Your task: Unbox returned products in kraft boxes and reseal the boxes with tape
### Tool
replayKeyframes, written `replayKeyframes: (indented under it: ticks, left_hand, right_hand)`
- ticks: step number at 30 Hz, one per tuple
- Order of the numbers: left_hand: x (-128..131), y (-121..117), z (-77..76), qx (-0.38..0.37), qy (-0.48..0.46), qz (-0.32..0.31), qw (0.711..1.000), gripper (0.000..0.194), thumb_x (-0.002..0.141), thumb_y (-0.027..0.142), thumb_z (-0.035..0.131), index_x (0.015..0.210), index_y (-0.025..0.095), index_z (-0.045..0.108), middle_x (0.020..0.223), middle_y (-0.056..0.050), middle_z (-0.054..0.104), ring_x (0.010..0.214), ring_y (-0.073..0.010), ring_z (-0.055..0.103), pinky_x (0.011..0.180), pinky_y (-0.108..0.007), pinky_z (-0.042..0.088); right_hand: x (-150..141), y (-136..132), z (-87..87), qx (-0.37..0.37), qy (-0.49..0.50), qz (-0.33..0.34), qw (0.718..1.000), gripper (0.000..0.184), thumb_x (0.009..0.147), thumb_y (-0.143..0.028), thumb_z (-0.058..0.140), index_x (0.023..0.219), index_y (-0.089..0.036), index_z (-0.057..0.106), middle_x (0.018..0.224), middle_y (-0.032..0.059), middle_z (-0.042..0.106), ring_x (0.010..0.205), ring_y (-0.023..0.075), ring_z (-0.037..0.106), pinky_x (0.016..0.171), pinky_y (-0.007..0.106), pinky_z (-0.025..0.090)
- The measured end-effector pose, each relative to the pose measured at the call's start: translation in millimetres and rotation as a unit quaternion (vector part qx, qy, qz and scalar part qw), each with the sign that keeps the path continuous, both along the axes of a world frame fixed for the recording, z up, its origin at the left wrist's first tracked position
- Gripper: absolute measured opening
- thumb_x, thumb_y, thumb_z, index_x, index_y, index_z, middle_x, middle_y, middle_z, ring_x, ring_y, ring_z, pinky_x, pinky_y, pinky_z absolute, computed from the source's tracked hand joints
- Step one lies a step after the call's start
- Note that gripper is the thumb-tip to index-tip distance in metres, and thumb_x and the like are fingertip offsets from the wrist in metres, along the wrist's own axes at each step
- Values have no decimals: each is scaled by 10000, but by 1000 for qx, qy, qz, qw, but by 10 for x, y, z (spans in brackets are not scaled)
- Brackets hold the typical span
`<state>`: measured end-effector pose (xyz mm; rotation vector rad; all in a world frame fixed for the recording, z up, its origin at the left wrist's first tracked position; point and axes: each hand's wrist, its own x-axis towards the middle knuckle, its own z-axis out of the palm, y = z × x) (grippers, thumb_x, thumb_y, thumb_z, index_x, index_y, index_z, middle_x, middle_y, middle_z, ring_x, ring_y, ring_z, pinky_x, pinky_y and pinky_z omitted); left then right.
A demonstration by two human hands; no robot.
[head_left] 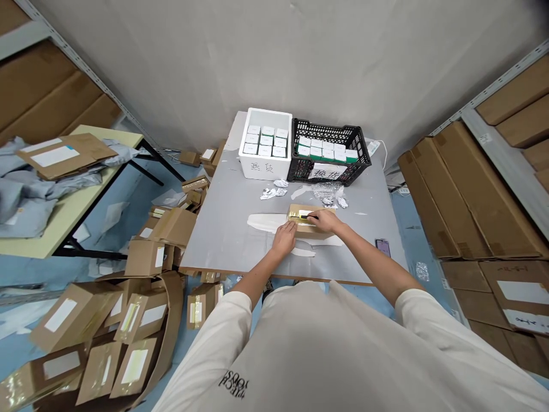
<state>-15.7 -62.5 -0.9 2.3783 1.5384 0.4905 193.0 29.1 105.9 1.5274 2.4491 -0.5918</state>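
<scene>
A small brown cardboard box (305, 228) with yellowish tape and a white label lies on the grey table (227, 246). My right hand (323, 220) is closed around a dark utility knife (303, 217), whose tip points left over the taped top of the box. At the box's left end my left hand (285, 237) rests against it, fingers bent over its near left corner. Whether the blade is in the tape is too small to tell.
Behind the box stand a white foam bin (266, 167) and a black crate (364, 163), both holding small white-topped boxes. Crumpled paper (274, 191) and bubble wrap (328, 191) lie before them. A phone (382, 247) is at the right. Cartons (146, 257) crowd the floor at left.
</scene>
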Motion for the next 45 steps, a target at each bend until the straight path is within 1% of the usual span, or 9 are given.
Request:
replayKeyframes:
  ticks: [3,8,13,18,21,25,30,37,45]
  left_hand:
    - [1,5,10,-3,2,0,1000,605,887,109,504,1492,133,491,1568,-151,499,1481,-278,421,1144,-442,411]
    - [3,8,22,-14,5,1,1000,622,884,116,514,1504,139,481,1574,-155,491,1480,-280,422,1160,-448,402]
    - [5,15,23,-12,2,-3,1000,633,881,114,524,1511,148,480,1559,-159,506,1474,-286,429,1162,-453,399]
    - [18,37,41,-16,15,5,1000,538,943,110,467,1475,177,514,1527,-149,540,1445,-271,461,1133,-448,412]
    - [27,46,66,-18,32,14,999,514,956,81,432,1446,205,526,1517,-120,555,1427,-253,476,1099,-423,417]
    - [34,50,94,-16,48,19,999,521,948,53,424,1429,222,528,1516,-101,559,1410,-246,485,1070,-413,413]
    - [38,66,109,-11,51,22,998,472,959,73,433,1392,210,559,1474,-106,589,1360,-256,519,1047,-408,421]
    - [20,106,81,-8,55,9,998,433,986,113,420,1379,224,565,1428,-112,614,1319,-260,544,1058,-432,395]
    - [36,116,90,-19,47,25,998,394,1005,152,410,1341,254,588,1386,-101,631,1293,-254,543,1041,-424,391]
  right_hand:
    - [-16,-7,-3,8,-15,-4,1000,456,1057,-472,368,1168,-272,763,1121,69,776,984,231,666,723,272,372]
    - [-66,-42,9,19,-42,-9,999,450,1067,-468,352,1243,-287,725,1198,71,756,1045,241,665,755,278,395]
    - [-124,-82,36,31,-67,0,997,434,1068,-452,365,1244,-273,720,1211,89,747,1093,256,664,789,291,432]
    - [-159,-94,41,25,-80,-9,996,429,1068,-437,370,1246,-264,720,1219,101,741,1112,258,660,820,293,450]
    - [-169,-95,45,25,-81,5,996,422,1066,-420,376,1216,-244,729,1201,119,740,1088,263,667,826,301,451]
    - [-175,-93,61,51,-90,31,994,418,1057,-414,407,1210,-195,728,1199,163,726,1095,283,664,863,319,446]
    - [-194,-78,65,5,-76,-5,997,424,1067,-415,375,1203,-238,736,1201,122,743,1091,258,671,828,298,455]
    - [-191,-45,86,7,-77,-8,997,426,1048,-415,398,1166,-236,766,1206,125,747,1101,263,668,840,306,466]
    - [-70,-32,111,-4,-88,-32,996,420,1033,-427,419,1154,-247,779,1205,123,747,1077,268,677,825,316,474]
